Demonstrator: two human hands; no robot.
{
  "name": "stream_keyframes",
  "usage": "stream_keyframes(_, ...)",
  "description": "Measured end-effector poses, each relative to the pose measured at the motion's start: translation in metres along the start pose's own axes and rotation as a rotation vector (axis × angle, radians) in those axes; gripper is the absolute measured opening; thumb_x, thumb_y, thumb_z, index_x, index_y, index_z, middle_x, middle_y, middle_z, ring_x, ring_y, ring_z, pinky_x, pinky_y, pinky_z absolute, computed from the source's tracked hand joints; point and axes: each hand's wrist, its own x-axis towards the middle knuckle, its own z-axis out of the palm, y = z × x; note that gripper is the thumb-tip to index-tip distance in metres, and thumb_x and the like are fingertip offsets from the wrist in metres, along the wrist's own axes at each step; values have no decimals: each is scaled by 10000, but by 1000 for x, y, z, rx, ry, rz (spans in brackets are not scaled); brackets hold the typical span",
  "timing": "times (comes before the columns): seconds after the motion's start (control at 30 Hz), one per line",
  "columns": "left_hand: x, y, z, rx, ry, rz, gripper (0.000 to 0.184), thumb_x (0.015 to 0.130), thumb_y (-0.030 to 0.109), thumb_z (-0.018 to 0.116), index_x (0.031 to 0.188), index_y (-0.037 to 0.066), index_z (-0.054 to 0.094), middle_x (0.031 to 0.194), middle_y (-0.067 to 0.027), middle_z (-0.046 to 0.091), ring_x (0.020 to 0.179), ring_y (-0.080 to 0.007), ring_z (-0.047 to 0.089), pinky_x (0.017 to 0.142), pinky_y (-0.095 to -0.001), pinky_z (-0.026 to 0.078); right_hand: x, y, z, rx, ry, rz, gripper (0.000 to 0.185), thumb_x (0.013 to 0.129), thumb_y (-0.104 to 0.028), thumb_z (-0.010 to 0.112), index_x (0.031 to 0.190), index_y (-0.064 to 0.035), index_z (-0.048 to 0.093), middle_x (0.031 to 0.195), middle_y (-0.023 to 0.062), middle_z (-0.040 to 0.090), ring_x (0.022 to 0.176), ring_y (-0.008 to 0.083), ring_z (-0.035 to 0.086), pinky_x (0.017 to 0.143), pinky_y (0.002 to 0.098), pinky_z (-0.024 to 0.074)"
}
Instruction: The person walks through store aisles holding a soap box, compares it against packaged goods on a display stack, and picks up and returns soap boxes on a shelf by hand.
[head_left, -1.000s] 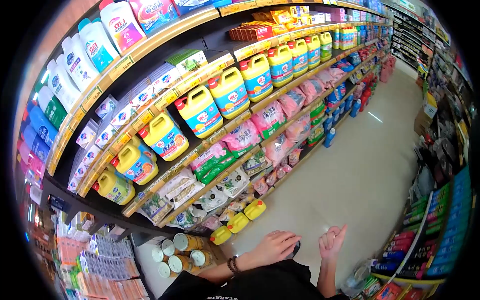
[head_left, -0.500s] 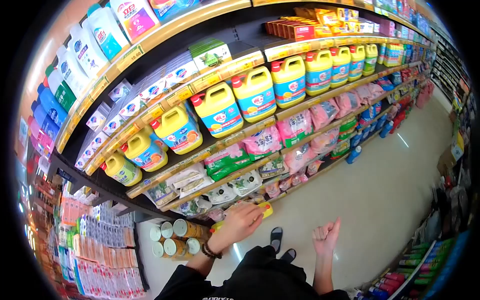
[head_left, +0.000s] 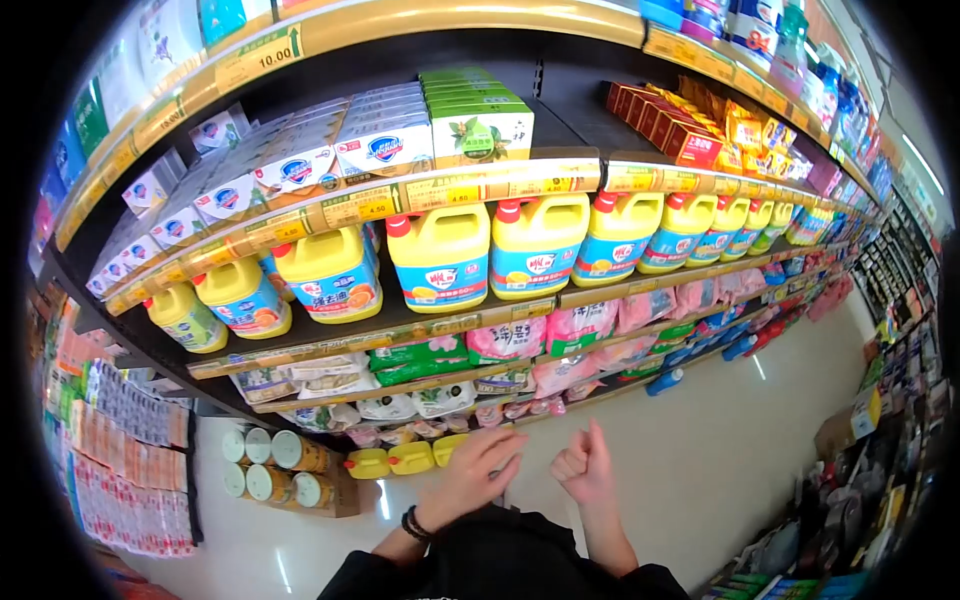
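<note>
My left hand (head_left: 478, 466), with a dark beaded bracelet (head_left: 415, 523) on its wrist, hovers low in front of the shelves. Its fingers are loosely bent and apart, and nothing shows in them. Close by on the right is my right hand (head_left: 583, 462), fingers curled in and one digit pointing up, apparently holding nothing. The hands are near each other but apart. Nearest to my left hand are yellow jugs (head_left: 410, 458) on the floor, one partly hidden behind it. Beyond both hands, yellow detergent jugs (head_left: 440, 260) with red caps line a shelf.
Soap boxes (head_left: 385, 150) fill the shelf above the jugs, and pink bags (head_left: 507, 338) lie below. Lidded cans (head_left: 268, 482) stand on the floor at left, beside stacked packs (head_left: 120, 490). Grey floor (head_left: 690, 450) runs along the aisle to the goods at right.
My view has tilted up and swung, bringing the soap boxes closer. My hands have come nearer together, the right moving left. The floor jugs show more fully now.
</note>
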Motion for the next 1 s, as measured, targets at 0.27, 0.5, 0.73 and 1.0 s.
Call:
stream_keyframes(0.27,24,-16,17,-267,47,-314,659,755,168,819,1345,50,551,1305,-153,555,1225,-372,547,1009,-439,477,69,15,27,-233,348,148,615,1067,-575,261,987,-64,594,460,-57,197,409,110,216,470,282,239)
stream_keyframes(0.5,29,-38,15,-255,-1,-284,587,736,175,843,1265,54,619,1355,-185,544,1219,-363,571,992,-426,497,107,12,14,-151,187,167,591,1076,-530,296,880,-90,638,475,-43,295,403,117,265,441,280,268)
stream_keyframes(0.73,52,-45,13,213,-26,-112,362,751,153,790,1100,112,703,1402,-100,537,1291,-343,508,1011,-451,487,144,19,11,-259,589,116,487,1065,-489,395,881,-131,669,647,-32,540,596,70,488,544,231,391)
stream_keyframes(1.0,64,-53,27,292,-24,-207,254,755,157,782,1001,118,733,1292,-75,585,1312,-319,492,974,-456,491,157,8,1,-292,516,238,512,1076,-500,356,1127,-79,644,699,-2,579,624,104,545,560,254,455)
